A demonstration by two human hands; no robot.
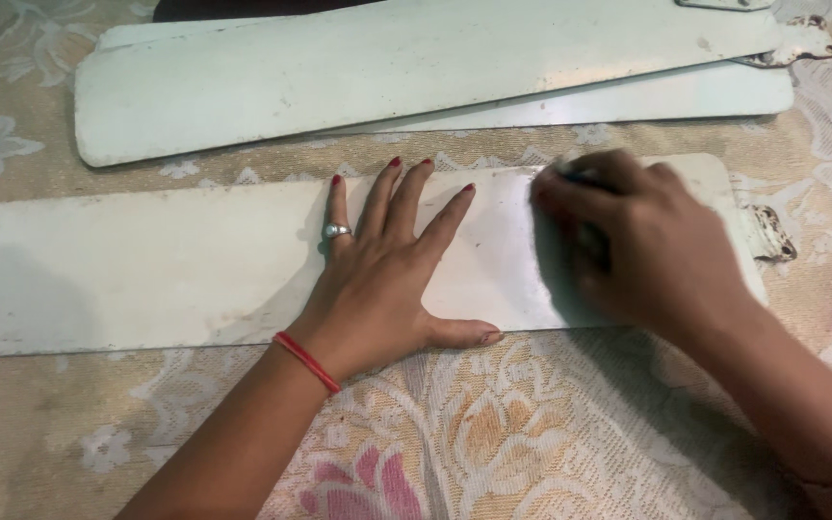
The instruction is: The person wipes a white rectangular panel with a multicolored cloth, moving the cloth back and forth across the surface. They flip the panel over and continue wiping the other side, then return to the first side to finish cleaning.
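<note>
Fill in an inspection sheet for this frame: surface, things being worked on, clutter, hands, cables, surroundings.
Surface: floral lace cloth in beige and pink covers the whole work area.
Job's things: near fan blade, pale and smudged, lies flat across the cloth, with a metal bracket at its right end.
Clutter: two more fan blades stacked at the far edge.
Hands: left hand pressed flat on the near blade, fingers spread, ring and red wrist thread visible; right hand curled over the blade's right part, blurred, gripping something dark that cannot be identified.
Cables: nothing seen.
Surroundings: nothing seen beyond the cloth except a dark strip at the top edge.
</note>
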